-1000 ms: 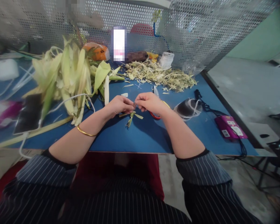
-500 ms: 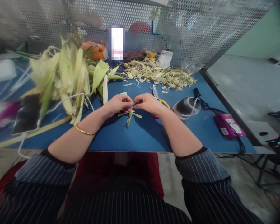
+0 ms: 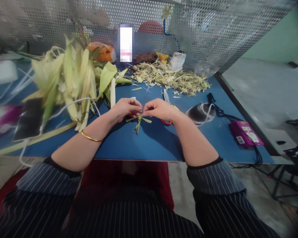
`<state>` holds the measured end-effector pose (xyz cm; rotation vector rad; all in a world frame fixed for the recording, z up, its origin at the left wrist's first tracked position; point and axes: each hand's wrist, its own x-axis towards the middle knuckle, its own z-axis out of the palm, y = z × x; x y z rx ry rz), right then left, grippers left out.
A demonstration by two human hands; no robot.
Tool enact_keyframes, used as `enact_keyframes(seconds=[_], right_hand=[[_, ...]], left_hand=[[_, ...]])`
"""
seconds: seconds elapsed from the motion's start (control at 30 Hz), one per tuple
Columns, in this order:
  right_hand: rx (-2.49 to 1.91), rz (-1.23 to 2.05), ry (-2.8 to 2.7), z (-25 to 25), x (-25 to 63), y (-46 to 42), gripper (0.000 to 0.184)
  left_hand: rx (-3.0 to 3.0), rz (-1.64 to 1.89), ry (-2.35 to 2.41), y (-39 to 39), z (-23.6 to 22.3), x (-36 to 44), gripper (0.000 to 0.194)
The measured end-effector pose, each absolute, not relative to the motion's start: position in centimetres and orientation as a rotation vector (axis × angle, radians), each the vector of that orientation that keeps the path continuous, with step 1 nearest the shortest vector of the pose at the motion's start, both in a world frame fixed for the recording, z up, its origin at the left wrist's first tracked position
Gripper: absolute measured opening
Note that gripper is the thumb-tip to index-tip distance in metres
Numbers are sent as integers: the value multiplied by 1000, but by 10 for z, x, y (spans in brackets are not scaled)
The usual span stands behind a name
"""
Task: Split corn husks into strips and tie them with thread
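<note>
Over the middle of the blue table, my left hand (image 3: 127, 108) and my right hand (image 3: 158, 109) meet with fingertips pinched close together. Between them is a small green figure of corn husk (image 3: 139, 123), with a bound body and strips sticking out sideways and downward. My left fingers are closed on its upper part, which they partly hide. My right thumb and fingertips pinch at its top right side; what exactly they grip there is too small to see. Scissors (image 3: 166, 96) with red and yellow handles lie just behind my right hand, partly covered by it.
A heap of corn husks (image 3: 72, 79) fills the left side, beside a phone (image 3: 29, 119) with a white cable. Shredded husk (image 3: 173, 79) lies along the back. At right are a dark roll with white cord (image 3: 201, 114) and a purple power strip (image 3: 245, 133). Perforated metal (image 3: 101, 19) stands behind.
My fingertips have parted slightly at the top of the husk figure, my right fingers shifting a little down and to the right. The whole view has moved slightly.
</note>
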<state>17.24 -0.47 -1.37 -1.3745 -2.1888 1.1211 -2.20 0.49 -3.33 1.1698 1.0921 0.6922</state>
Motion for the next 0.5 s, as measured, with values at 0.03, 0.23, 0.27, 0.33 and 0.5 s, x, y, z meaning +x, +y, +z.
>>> enact_keyframes(seconds=[0.03,0.23,0.27,0.33,0.5], right_hand=[[-1389,1144,-2168,-14,173,-4,15],[-1321,1131,-1661,-24,165,4,18],[-1303,1178,-1641,-26,163,4,24],[-1319,1256,-1663,-29,158,3,32],[-1305,1295,-1693,-31,152,1,31]], left_hand=[[1172,691,1094,5,-33,-23,14],[1345,693,1093,5,-32,-26,19],[1394,698,1092,5,-32,-27,18],[1490,719,1098,7,-34,-27,16],[1877,793,1111,13,-41,-30,14]])
